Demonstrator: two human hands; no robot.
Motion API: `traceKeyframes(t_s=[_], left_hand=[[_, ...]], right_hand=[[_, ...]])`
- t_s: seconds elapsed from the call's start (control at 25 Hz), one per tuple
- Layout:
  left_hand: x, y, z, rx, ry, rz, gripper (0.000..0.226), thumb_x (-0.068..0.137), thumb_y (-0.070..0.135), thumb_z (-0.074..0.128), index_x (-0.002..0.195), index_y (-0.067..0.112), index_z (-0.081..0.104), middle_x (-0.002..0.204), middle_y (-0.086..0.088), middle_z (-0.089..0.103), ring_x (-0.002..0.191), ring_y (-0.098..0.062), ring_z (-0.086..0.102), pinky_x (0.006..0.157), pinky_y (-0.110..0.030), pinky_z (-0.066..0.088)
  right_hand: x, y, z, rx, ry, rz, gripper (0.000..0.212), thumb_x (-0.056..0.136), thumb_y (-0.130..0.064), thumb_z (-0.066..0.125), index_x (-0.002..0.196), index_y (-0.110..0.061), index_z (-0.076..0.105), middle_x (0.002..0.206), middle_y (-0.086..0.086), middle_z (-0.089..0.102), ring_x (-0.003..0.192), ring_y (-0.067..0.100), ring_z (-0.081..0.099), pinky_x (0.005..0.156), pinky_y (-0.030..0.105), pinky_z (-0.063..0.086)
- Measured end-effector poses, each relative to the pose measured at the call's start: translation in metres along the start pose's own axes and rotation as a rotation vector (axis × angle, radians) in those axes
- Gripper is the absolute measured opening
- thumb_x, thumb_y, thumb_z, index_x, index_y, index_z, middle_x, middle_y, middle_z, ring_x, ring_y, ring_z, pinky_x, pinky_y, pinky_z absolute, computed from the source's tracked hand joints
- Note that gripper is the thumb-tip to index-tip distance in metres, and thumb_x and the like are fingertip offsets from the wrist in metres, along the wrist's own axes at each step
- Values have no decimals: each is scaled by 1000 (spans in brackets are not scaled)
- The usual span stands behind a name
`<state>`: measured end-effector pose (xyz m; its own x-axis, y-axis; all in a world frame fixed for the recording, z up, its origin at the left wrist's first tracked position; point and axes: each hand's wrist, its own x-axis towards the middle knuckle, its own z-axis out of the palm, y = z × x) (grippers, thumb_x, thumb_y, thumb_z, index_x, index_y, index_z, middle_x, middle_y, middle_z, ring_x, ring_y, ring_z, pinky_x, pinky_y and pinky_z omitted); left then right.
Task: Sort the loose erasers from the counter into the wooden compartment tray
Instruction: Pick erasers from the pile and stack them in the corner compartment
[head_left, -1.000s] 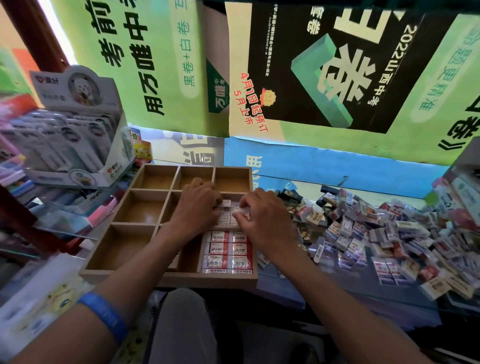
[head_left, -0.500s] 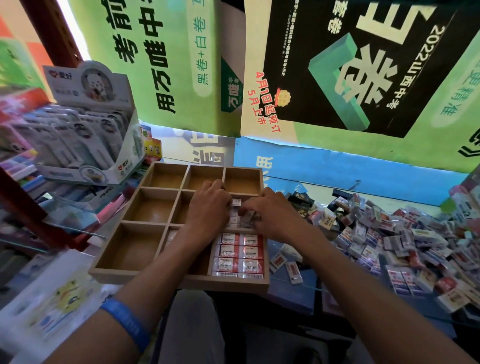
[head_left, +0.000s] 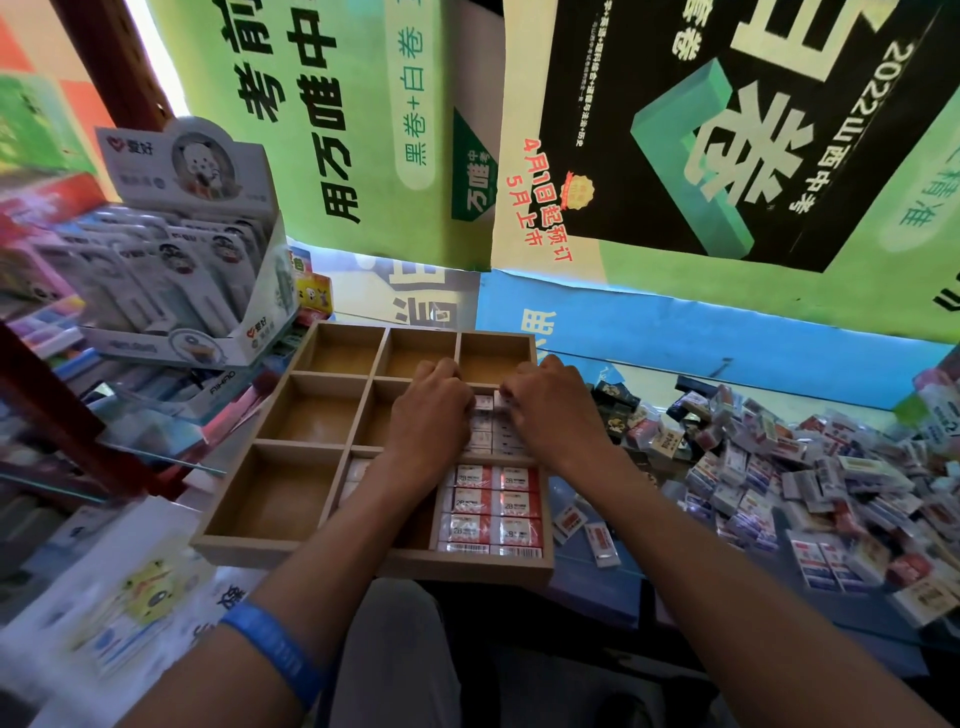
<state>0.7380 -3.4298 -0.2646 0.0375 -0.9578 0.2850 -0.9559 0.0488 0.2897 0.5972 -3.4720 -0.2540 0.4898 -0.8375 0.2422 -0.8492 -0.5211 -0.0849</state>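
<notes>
The left column of the wooden tray and its back row are left open and can be reached from above. The middle-right compartment is covered by the left hand and the right hand. The near-right compartment is filled with packed erasers. On the right, the counter is blocked by the eraser pile; on the left, access is limited by the display box.

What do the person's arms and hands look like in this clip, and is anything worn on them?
Both forearms are bare, with no sleeves in view. The left hand and right hand wear no gloves, and no rings show. The only item worn is a blue wristband with faint, unreadable lettering, on the left forearm. The right forearm shows nothing worn.
</notes>
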Motion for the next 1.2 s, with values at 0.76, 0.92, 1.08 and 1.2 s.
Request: traceKeyframes(t_s=[0.76, 0.92, 1.08, 1.2], left_hand=[[-2, -5, 5, -26, 4, -19, 17, 93, 23, 61, 98, 12, 72, 119, 0, 59, 109, -15, 49, 82, -23, 39], [-11, -3, 4, -58, -99, -54, 24, 94, 23, 55, 113, 15, 67, 137, -3, 51, 124, -21, 48, 98, -39, 46], [-31, 22, 12, -67, -9, -40, 27, 94, 20, 54, 117, 13, 66, 132, -8, 57, 123, -26, 50, 101, -43, 42], [-33, 62, 16, -125, 24, 72, 28, 88, 19, 59, 112, 13, 71, 125, -9, 64, 116, -30, 55, 100, -43, 41]], right_hand=[[-36, 16, 8, 84, 49, 73, 34, 98, -35, 38, 108, -20, 67, 114, 1, 55, 108, 25, 46, 91, 41, 37], [-77, 40, 7, 214, 173, 135, 32, 91, -34, 41, 90, -18, 69, 97, -1, 59, 95, 22, 48, 80, 40, 41], [-129, 78, 5, 162, 298, 159, 18, 86, -26, 52, 82, -17, 67, 89, 0, 62, 87, 24, 52, 74, 37, 40], [-162, 108, 2, 120, 350, 176, 9, 85, -18, 60, 86, -15, 69, 89, 1, 63, 87, 26, 53, 75, 36, 38]])
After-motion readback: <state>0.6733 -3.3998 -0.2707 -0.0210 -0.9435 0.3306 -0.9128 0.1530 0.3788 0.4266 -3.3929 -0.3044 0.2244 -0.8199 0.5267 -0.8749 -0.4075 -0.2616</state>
